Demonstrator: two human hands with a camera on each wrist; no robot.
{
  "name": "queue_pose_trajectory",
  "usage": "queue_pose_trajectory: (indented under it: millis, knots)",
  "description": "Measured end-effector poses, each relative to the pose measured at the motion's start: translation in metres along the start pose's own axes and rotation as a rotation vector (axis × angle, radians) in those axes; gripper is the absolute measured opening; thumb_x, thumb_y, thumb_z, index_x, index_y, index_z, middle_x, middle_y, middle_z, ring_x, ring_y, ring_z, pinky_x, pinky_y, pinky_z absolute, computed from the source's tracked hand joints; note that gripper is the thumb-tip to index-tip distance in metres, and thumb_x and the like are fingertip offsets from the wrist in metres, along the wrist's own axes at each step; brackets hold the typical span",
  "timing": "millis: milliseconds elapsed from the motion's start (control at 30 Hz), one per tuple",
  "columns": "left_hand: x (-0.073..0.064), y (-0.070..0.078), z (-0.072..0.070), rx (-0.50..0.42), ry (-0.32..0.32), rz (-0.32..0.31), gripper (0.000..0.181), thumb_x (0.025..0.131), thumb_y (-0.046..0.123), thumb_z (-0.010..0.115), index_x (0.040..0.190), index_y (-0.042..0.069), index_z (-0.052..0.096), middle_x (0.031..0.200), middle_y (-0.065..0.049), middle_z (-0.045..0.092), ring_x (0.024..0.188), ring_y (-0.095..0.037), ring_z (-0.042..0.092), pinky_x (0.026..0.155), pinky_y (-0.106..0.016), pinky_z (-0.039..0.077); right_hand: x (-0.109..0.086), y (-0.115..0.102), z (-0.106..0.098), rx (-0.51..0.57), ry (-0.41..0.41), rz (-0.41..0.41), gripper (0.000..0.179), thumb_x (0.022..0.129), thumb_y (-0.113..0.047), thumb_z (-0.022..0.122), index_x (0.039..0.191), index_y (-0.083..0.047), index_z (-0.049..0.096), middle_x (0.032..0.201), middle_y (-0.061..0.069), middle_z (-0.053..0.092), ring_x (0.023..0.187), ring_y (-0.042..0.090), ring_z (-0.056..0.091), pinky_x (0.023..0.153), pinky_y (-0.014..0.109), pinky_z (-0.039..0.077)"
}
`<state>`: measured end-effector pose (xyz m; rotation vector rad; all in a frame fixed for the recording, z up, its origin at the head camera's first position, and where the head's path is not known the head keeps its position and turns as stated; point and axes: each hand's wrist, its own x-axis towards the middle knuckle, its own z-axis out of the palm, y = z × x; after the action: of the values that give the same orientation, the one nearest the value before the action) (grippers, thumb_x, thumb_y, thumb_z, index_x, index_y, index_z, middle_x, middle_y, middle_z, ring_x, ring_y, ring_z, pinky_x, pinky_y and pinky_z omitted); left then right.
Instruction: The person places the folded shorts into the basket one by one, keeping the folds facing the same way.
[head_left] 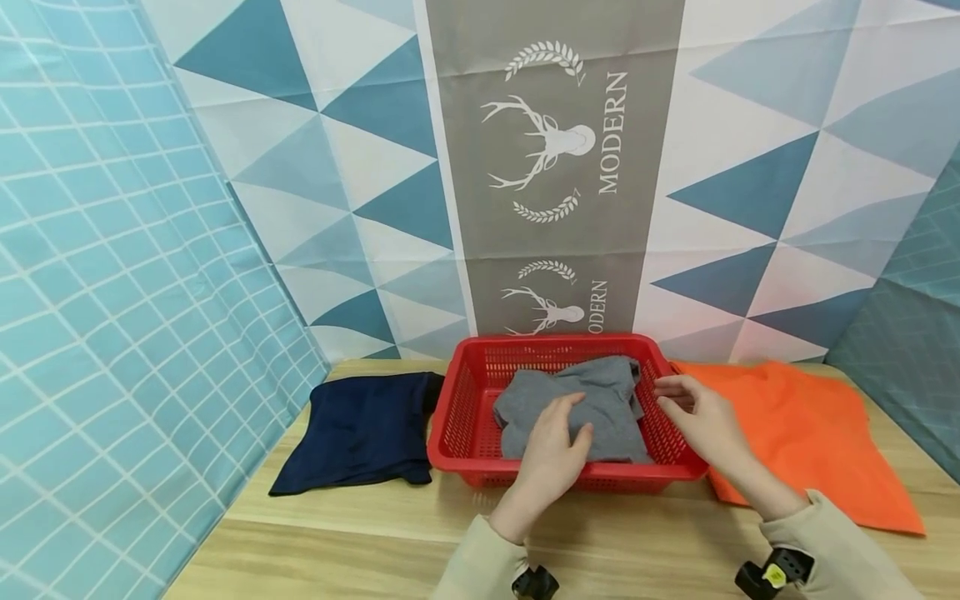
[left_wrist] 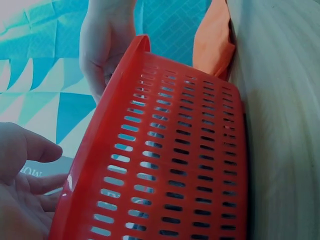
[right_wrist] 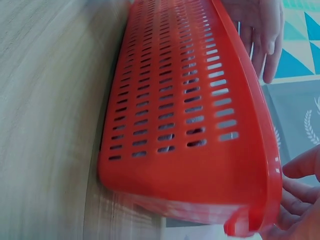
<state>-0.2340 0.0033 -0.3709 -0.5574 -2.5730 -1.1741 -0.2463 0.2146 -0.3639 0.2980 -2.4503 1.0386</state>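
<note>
A red plastic basket [head_left: 480, 475] with slotted walls stands on the wooden table, and a grey cloth garment [head_left: 600, 408] lies loosely folded inside it. My left hand [head_left: 553, 446] hovers over the basket's front rim, fingers relaxed above the grey garment. At the basket's right rim is my right hand [head_left: 701, 417], its fingers slightly bent and nothing held in them. In the left wrist view the left hand [left_wrist: 25, 180] shows beside the rim with thumb and fingers apart. The right wrist view has the right hand [right_wrist: 300, 200] at the basket's corner.
To the left of the basket lies a folded navy garment [head_left: 367, 425]. An orange cloth garment [head_left: 810, 442] spreads flat on the right, partly behind my right arm. Patterned curtains [head_left: 360, 167] hang behind the table [head_left: 337, 542], with a blue checked one at the left.
</note>
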Motion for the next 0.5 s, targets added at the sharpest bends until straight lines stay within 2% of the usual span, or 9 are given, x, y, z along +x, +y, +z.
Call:
queue_pose_trajectory:
  millis: [100, 267, 500]
  knots:
    - [-0.001, 0.001, 0.001, 0.005, 0.008, 0.032, 0.035, 0.092, 0.018, 0.052, 0.126, 0.013, 0.05, 0.123, -0.003, 0.054, 0.117, -0.019, 0.049, 0.094, -0.038, 0.042, -0.003, 0.002, -0.005, 0.024, -0.002, -0.001, 0.024, 0.088, -0.011, 0.057, 0.111, -0.001, 0.059, 0.098, 0.014, 0.066, 0.082, 0.005, 0.058, 0.071, 0.007, 0.041]
    - [-0.003, 0.003, 0.002, -0.009, -0.003, 0.048, 0.034, 0.091, 0.017, 0.052, 0.125, 0.014, 0.052, 0.121, -0.001, 0.055, 0.115, -0.017, 0.051, 0.092, -0.035, 0.044, -0.01, 0.009, -0.011, 0.087, 0.003, 0.0, 0.026, 0.091, -0.011, 0.054, 0.113, 0.0, 0.058, 0.101, 0.017, 0.064, 0.081, -0.011, 0.05, 0.071, 0.005, 0.039]
    - [-0.005, 0.006, 0.002, -0.068, -0.037, 0.05, 0.032, 0.093, 0.02, 0.05, 0.124, 0.018, 0.053, 0.122, 0.004, 0.054, 0.112, -0.014, 0.052, 0.086, -0.029, 0.046, -0.016, 0.009, -0.022, 0.151, 0.029, 0.005, 0.027, 0.092, -0.014, 0.053, 0.114, 0.0, 0.057, 0.1, 0.017, 0.064, 0.084, -0.013, 0.051, 0.07, 0.005, 0.041]
